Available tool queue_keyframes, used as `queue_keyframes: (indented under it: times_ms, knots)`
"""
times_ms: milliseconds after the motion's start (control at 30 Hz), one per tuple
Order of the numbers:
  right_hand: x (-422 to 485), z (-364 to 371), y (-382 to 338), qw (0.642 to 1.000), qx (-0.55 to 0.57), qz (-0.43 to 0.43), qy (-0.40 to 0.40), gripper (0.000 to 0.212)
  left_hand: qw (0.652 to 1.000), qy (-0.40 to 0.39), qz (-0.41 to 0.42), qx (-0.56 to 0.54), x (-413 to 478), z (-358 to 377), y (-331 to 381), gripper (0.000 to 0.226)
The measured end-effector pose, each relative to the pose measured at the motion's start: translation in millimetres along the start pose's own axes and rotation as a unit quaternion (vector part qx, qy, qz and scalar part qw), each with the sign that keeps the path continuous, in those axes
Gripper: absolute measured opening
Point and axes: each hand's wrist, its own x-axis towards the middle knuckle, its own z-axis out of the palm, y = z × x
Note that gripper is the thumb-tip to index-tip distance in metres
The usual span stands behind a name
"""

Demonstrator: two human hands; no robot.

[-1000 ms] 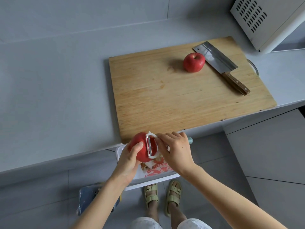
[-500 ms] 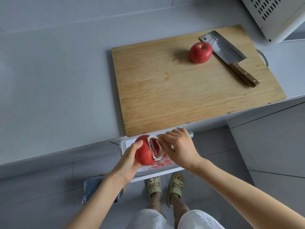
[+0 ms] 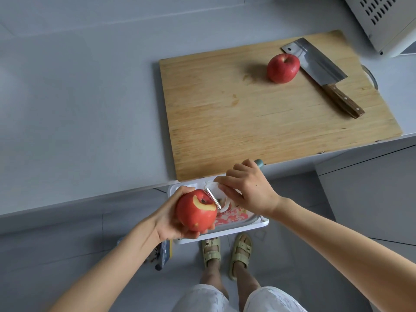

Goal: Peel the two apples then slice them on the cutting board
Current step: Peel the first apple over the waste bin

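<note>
Peeling the first apple [image 3: 196, 216] likely goes best with shallow strokes and small turns, so parings drop into the white bin [image 3: 247, 227] below. The left hand [image 3: 168, 219] cups it from beneath, fingers curled round it. The right hand [image 3: 249, 190] grips the peeler [image 3: 214, 198], its blade touching the apple's upper right beside a short bared strip. The second apple [image 3: 283, 68] sits unpeeled on the far cutting board [image 3: 247, 122], just beside the cleaver [image 3: 315, 64].

Both bare arms reach forward.
The left grip [image 3: 171, 218] cups a red, partly peeled apple [image 3: 197, 212] palm-up; the right grip [image 3: 247, 190] curls around a white peeler [image 3: 213, 199].
</note>
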Motion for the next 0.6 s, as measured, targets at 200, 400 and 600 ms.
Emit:
queue_keyframes:
  times_ms: [200,400,600]
  knots:
    - [10.2,12.1,8.4,0.999,-0.042,-0.018,-0.001,0.024,0.999,-0.019,-0.041,-0.024,-0.7,-5.2,4.7,0.077]
    - [-0.9,23.7,17.2,0.993,-0.113,0.018,-0.041,0.02,0.997,-0.056,-0.013,0.055,-2.9,10.7,9.5,0.067]
    - [-7.6,18.1,8.9,0.941,-0.201,0.209,-0.172,0.034,0.994,0.042,0.056,0.084,-5.8,10.1,15.7,0.071]
